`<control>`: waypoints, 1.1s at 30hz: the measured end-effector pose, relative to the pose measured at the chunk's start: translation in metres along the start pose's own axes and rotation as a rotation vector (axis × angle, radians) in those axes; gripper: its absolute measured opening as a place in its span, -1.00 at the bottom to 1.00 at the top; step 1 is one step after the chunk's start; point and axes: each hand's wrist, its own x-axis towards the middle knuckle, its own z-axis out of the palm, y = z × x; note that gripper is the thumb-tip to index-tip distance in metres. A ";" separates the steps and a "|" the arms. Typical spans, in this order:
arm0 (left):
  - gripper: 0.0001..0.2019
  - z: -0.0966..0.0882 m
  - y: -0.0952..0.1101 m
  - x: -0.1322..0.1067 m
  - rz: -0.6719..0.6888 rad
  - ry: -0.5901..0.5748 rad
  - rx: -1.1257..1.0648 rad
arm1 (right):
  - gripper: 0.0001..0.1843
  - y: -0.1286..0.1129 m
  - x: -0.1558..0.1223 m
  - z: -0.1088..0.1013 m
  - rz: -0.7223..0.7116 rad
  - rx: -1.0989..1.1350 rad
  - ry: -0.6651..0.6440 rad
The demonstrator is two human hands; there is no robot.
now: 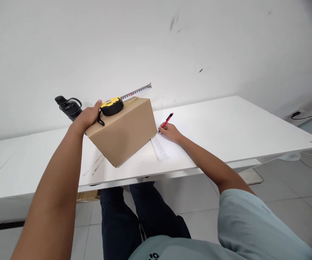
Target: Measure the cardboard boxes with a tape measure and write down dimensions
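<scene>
Left hand [89,117] clamped on the cardboard box [126,130], right hand [170,132] pinched around the red pen [167,120]

From my station I see the box standing on the worktop [226,126], the yellow-and-black tape measure [112,107] on top with its blade [136,91] run out to the right. I'd keep the left grip firm so neither shifts during writing. Just beside the box's right end lies the marked paper [160,148]; I'd steady it with the heel of the writing hand and use light strokes. Whether the pen tip touches it, I can't quite tell.
</scene>
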 end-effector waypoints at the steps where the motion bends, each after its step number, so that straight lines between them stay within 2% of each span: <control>1: -0.04 0.000 -0.001 0.001 0.001 0.006 0.004 | -0.70 0.000 0.000 0.000 -0.001 0.002 -0.003; 22: 0.02 0.004 -0.007 0.005 0.024 0.026 -0.003 | -0.65 0.001 0.000 0.001 -0.003 -0.002 0.028; 28: -0.02 0.003 -0.004 0.002 0.030 0.024 -0.001 | -0.71 -0.002 0.000 -0.001 -0.004 -0.028 0.048; 33: -0.06 0.004 -0.004 0.001 0.027 0.025 -0.013 | -0.72 -0.002 -0.002 -0.001 -0.010 -0.032 0.013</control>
